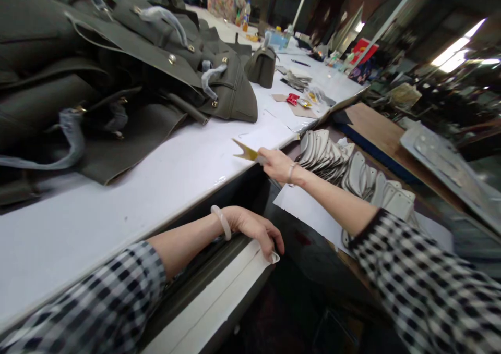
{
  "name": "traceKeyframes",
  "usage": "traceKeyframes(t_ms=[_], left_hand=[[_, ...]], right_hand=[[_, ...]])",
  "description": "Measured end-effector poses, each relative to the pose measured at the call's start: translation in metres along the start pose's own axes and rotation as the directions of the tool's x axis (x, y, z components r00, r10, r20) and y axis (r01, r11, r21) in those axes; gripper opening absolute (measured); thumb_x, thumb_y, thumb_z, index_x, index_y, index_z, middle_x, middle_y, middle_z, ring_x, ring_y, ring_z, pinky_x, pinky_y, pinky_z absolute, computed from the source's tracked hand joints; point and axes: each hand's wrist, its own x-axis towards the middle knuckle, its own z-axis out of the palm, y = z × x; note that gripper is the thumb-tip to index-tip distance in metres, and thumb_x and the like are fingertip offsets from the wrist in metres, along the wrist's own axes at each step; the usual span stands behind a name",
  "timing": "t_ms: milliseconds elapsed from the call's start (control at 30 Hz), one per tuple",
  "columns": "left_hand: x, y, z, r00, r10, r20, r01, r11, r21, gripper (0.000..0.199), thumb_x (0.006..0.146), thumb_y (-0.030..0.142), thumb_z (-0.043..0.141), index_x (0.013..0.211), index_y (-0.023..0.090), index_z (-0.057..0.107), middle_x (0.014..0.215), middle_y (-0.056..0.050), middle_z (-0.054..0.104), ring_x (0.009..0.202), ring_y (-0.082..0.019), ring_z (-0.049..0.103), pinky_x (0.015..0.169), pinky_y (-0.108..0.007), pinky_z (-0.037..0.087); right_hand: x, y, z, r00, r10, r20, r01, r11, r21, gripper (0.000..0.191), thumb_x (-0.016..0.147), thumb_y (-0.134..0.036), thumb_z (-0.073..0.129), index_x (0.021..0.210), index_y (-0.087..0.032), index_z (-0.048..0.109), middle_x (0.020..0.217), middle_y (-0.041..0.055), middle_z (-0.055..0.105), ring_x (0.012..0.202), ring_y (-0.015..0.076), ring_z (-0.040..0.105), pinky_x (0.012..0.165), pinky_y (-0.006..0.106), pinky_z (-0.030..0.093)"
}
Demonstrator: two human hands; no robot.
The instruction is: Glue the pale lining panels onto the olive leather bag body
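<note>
My left hand point(256, 228) is closed at the far end of a long white strip point(219, 296), thumb and fingers pinching its edge near a small curled tip. Dark grey-green material runs along both sides of this strip, below the table edge. Over the rim of the white table point(97, 218), my right hand point(275, 163) grips a flat yellowish piece with a two-pointed, V-notched end point(246, 150). Whether that piece is a tool or cut material, I cannot tell. Its far end is hidden in the fingers.
Dark grey-green handbags point(230, 90) with plastic-wrapped handles crowd the table's left side. Stacked grey-white curved pieces point(321, 153) lie right of my right hand, beside a white sheet point(305, 213). Farther back are red packets point(292, 99), bottles point(246, 16) and a person in a patterned top point(225, 2).
</note>
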Motion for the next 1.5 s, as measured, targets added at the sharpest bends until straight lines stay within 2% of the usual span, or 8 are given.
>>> traceKeyframes(t_ms=[100,167,333,500,733,900,1267,1500], left_hand=[[0.002,-0.001,-0.002,0.999,-0.024,0.033,0.024,1.000,0.009,0.045,0.054,0.014,0.078,0.097,0.018,0.066,0.076,0.003,0.072,0.078,-0.021,0.068,0.073,-0.032,0.054],[0.002,-0.002,-0.001,0.999,-0.035,0.034,0.034,0.999,0.018,0.046,0.056,0.017,0.077,0.100,0.018,0.064,0.078,0.002,0.071,0.081,-0.022,0.067,0.074,-0.032,0.053],[0.003,-0.004,0.001,0.998,-0.057,-0.003,0.057,0.998,0.032,0.052,0.059,0.024,0.076,0.108,0.018,0.059,0.080,0.001,0.070,0.083,-0.022,0.066,0.075,-0.031,0.051],[0.000,0.001,0.004,0.998,-0.062,-0.009,0.062,0.997,0.039,0.053,0.062,0.027,0.073,0.112,0.016,0.060,0.083,0.000,0.071,0.087,-0.023,0.067,0.076,-0.031,0.052],[-0.007,0.008,0.006,0.985,-0.116,-0.130,0.136,0.979,0.153,0.091,0.063,0.033,0.072,0.145,0.010,0.039,0.136,-0.012,0.060,0.123,-0.031,0.057,0.097,-0.034,0.048],[-0.009,0.013,0.006,0.981,-0.140,-0.134,0.162,0.971,0.178,0.101,0.064,0.035,0.070,0.151,0.008,0.028,0.149,-0.016,0.048,0.130,-0.031,0.051,0.104,-0.035,0.043],[-0.012,0.020,0.007,0.976,-0.163,-0.144,0.187,0.967,0.172,0.103,0.063,0.031,0.069,0.152,0.005,0.025,0.146,-0.018,0.050,0.126,-0.030,0.054,0.102,-0.034,0.043],[-0.008,0.005,0.005,0.983,-0.129,-0.133,0.132,0.991,0.014,0.106,0.058,0.027,0.073,0.153,0.013,0.027,0.118,-0.009,0.069,0.108,-0.029,0.063,0.084,-0.033,0.051]], right_hand=[[-0.088,0.020,-0.031,0.987,0.033,0.157,-0.061,0.983,0.175,0.023,0.080,-0.015,0.055,0.103,-0.014,0.054,0.086,0.0044,0.068,0.069,0.0164,0.066,0.063,0.026,0.053],[-0.147,0.028,-0.035,0.916,0.091,0.392,-0.292,0.819,0.493,0.027,0.084,-0.036,0.061,0.098,-0.014,0.054,0.080,0.0050,0.068,0.059,0.0137,0.063,0.052,0.022,0.050],[-0.231,0.026,0.011,0.703,0.159,0.694,-0.662,0.505,0.554,0.059,0.077,-0.068,0.064,0.101,-0.015,0.053,0.070,0.0030,0.066,0.047,0.0102,0.060,0.042,0.017,0.049],[-0.227,0.011,0.044,0.663,0.164,0.731,-0.702,0.476,0.530,0.056,0.081,-0.070,0.058,0.097,-0.017,0.051,0.058,-0.0014,0.062,0.036,0.0078,0.052,0.032,0.015,0.043],[-0.209,0.000,0.052,0.646,0.170,0.744,-0.699,0.524,0.487,0.046,0.086,-0.063,0.051,0.094,-0.018,0.049,0.053,-0.0026,0.059,0.032,0.0090,0.049,0.029,0.016,0.042],[-0.207,-0.005,0.053,0.632,0.182,0.753,-0.715,0.512,0.476,0.041,0.088,-0.058,0.051,0.093,-0.018,0.049,0.052,-0.0030,0.058,0.032,0.0089,0.049,0.029,0.016,0.041],[-0.211,-0.008,0.064,0.609,0.191,0.770,-0.762,0.413,0.500,0.037,0.092,-0.055,0.048,0.092,-0.018,0.051,0.051,-0.0036,0.057,0.031,0.0086,0.048,0.028,0.015,0.039],[-0.213,-0.018,0.076,0.613,0.212,0.761,-0.777,0.338,0.532,0.045,0.086,-0.061,0.048,0.093,-0.017,0.047,0.050,-0.0021,0.058,0.030,0.0097,0.048,0.028,0.017,0.039]])
